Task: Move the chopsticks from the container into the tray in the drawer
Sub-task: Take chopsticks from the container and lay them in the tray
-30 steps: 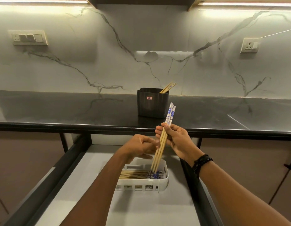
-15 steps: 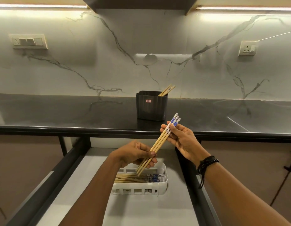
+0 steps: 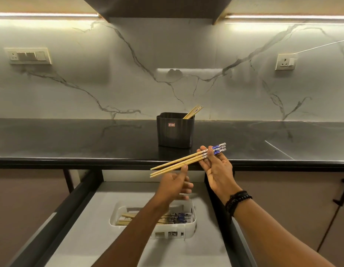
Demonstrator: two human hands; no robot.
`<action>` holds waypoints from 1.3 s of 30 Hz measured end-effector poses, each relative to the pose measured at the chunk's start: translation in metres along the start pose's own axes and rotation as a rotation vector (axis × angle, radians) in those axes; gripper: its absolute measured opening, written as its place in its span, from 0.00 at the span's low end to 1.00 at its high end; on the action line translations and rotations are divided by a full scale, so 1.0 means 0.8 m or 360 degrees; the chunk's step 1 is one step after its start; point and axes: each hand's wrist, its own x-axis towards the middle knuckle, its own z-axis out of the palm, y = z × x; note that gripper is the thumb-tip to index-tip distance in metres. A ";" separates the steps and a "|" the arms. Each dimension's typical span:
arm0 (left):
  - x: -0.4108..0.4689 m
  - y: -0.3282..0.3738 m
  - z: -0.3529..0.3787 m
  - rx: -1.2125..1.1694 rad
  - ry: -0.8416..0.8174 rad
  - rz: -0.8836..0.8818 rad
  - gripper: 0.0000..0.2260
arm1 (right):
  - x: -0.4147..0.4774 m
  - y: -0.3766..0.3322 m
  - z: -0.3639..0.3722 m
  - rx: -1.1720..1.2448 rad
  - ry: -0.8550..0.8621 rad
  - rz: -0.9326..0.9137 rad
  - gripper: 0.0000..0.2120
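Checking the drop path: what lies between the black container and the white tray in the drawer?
In the head view: the counter's front edge, a bundle of chopsticks gripped by the right hand, and the left hand just below them.

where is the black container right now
In the head view the black container stands mid-frame on the dark counter, just behind and left of the right hand holding chopsticks.

Chopsticks (image 3: 179,164) pale wood; container (image 3: 175,130) dark plastic; tray (image 3: 188,229) white plastic; countertop (image 3: 71,139) glossy.
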 end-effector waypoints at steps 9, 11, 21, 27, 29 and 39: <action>0.011 0.007 -0.017 -0.1382 0.0177 0.0039 0.14 | -0.019 0.035 0.020 -0.0075 -0.0156 0.0247 0.14; 0.011 0.011 -0.021 -0.1419 0.0231 0.0050 0.14 | -0.021 0.035 0.021 -0.0096 -0.0188 0.0281 0.14; 0.009 0.024 -0.053 -0.1498 0.0208 -0.0073 0.09 | -0.025 0.013 0.017 -0.0046 -0.0507 0.0339 0.26; 0.008 0.024 -0.059 -0.1500 0.0169 -0.0132 0.06 | -0.025 0.006 0.019 -0.0152 -0.0605 0.0300 0.22; 0.008 0.024 -0.059 -0.1508 0.0159 -0.0129 0.06 | -0.025 0.006 0.019 -0.0189 -0.0611 0.0297 0.23; 0.014 0.020 -0.064 -0.1455 0.0240 -0.0015 0.09 | -0.022 0.013 0.016 -0.0325 -0.0493 0.0260 0.18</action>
